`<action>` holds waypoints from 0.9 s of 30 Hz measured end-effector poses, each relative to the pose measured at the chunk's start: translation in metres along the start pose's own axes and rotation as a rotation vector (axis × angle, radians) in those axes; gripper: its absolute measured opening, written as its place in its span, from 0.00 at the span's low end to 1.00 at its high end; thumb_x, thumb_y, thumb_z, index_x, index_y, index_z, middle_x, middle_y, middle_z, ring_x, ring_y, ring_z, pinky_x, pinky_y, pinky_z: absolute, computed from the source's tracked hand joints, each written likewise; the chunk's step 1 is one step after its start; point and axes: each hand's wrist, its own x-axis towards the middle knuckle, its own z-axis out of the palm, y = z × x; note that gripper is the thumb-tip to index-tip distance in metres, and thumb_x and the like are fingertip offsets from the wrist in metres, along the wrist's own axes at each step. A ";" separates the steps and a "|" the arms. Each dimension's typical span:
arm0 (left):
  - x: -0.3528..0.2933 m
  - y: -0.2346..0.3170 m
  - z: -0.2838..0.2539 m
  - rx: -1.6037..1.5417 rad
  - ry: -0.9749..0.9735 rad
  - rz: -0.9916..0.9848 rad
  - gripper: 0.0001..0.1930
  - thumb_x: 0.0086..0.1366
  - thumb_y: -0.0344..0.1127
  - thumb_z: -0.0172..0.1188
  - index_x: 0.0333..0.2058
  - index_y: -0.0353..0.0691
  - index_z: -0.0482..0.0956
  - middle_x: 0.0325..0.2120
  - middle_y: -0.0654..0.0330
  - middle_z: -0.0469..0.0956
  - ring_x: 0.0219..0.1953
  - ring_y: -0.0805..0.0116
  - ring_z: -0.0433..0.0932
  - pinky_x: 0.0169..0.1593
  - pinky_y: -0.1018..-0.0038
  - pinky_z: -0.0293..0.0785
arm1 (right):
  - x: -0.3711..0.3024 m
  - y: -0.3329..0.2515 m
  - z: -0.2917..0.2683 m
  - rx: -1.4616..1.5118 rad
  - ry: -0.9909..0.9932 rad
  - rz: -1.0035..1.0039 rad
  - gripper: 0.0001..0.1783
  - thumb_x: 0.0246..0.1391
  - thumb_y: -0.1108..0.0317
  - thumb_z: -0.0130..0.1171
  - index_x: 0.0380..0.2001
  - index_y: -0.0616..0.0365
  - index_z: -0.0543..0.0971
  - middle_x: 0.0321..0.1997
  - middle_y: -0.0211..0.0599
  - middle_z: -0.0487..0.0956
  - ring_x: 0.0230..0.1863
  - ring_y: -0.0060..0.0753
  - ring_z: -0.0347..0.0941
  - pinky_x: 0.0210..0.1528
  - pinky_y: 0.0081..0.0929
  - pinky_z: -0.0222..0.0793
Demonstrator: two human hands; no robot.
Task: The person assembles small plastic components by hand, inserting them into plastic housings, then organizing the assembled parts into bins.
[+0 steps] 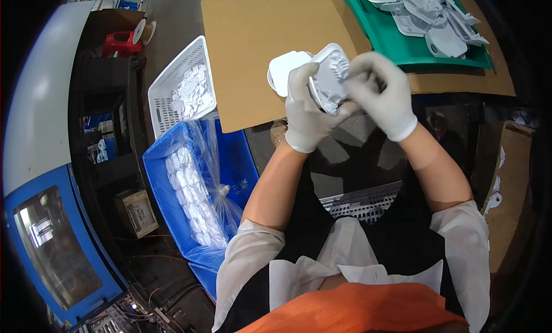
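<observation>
My left hand, in a white glove, is closed around a white moulded plastic part, held tilted above the table's near edge. Ribs and small teeth show along the part's inner face. At its right side is my right hand, also gloved, with bent fingers smeared by motion; whether they grip the part cannot be made out. Just left of the held part, another white plastic piece with rounded corners rests on the brown cardboard tabletop, partly hidden by my left hand.
A green tray piled with white plastic parts stands at the far right. Left of the table are a white basket of white scraps and a blue crate with bagged white pieces. A blue and grey machine stands far left; a cardboard box, right.
</observation>
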 end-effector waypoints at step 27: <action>0.001 -0.071 -0.022 -0.711 0.244 -0.836 0.25 0.65 0.33 0.51 0.58 0.26 0.61 0.51 0.49 0.70 0.52 0.63 0.71 0.54 0.70 0.69 | 0.004 0.041 0.070 -0.407 -0.241 0.096 0.36 0.52 0.65 0.54 0.65 0.53 0.57 0.49 0.53 0.72 0.50 0.54 0.70 0.51 0.42 0.68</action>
